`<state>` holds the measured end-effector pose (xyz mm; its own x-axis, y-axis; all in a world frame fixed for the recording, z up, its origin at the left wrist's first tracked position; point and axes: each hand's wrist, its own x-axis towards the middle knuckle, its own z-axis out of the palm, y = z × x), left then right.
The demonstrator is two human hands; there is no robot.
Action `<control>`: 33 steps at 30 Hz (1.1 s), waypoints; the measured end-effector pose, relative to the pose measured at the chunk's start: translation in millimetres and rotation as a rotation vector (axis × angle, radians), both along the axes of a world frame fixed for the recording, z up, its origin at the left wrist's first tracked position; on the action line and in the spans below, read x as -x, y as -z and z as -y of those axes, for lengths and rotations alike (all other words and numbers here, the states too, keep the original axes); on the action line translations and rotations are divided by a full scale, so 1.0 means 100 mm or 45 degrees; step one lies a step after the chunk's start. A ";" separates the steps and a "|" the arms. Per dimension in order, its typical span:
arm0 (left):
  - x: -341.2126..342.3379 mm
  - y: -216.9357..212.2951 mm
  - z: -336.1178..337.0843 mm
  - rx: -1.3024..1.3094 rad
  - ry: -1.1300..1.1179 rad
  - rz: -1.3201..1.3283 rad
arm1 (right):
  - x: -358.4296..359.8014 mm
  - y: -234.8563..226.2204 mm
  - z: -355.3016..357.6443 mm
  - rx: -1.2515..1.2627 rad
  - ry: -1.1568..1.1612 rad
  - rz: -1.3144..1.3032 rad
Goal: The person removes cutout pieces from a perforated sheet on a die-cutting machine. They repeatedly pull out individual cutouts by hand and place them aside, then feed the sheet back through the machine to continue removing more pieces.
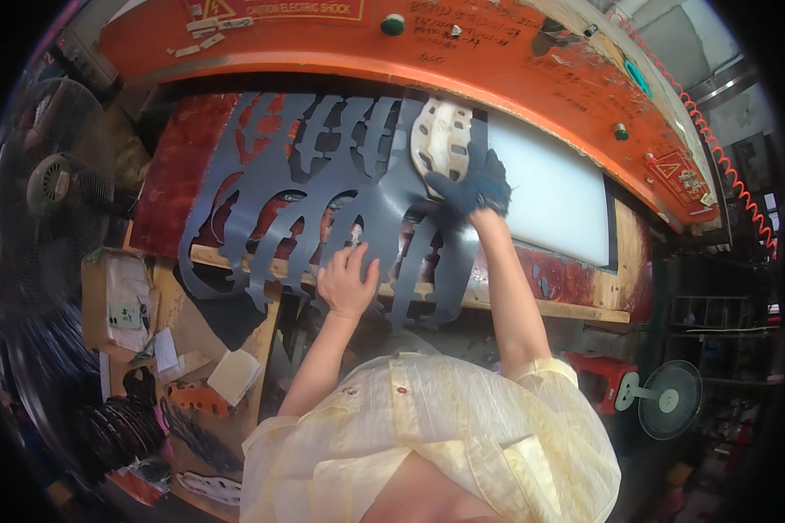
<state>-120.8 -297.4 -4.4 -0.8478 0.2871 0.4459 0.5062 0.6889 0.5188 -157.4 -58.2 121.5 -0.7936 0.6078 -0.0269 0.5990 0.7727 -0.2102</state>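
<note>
Wearing a pale shirt (401, 392); laying the left hand (347, 283) over grey sheeting (323, 177), with fingers apart; touching, on its right end, a cream die (446, 131) with the right hand (477, 189), finger-grip unclear.

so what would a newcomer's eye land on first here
Probably the long, bright orange machine beam sweeping across the top of the view. Next, the dark grey, flexible-looking sheet riddled with curved cut-outs, spread over the middle of the work surface. Then the pale, slotted, elongated piece at the sheet's upper right, with the dark-gloved right hand at its near end, while the left hand is ungloved.
</note>
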 end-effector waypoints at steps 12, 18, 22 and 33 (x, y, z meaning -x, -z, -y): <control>-0.78 -0.02 0.66 -0.116 0.063 -0.071 | 0.00 0.10 0.74 0.267 0.107 0.129; -0.70 0.06 0.76 -0.115 0.079 -0.130 | -0.20 -0.12 0.07 1.157 0.012 -0.534; -0.71 0.09 0.75 -0.140 0.053 -0.172 | -0.90 -0.11 -0.45 1.938 0.050 -0.998; -0.34 -0.46 0.55 -0.396 0.111 0.273 | -1.90 -0.07 -0.29 2.202 0.144 -1.353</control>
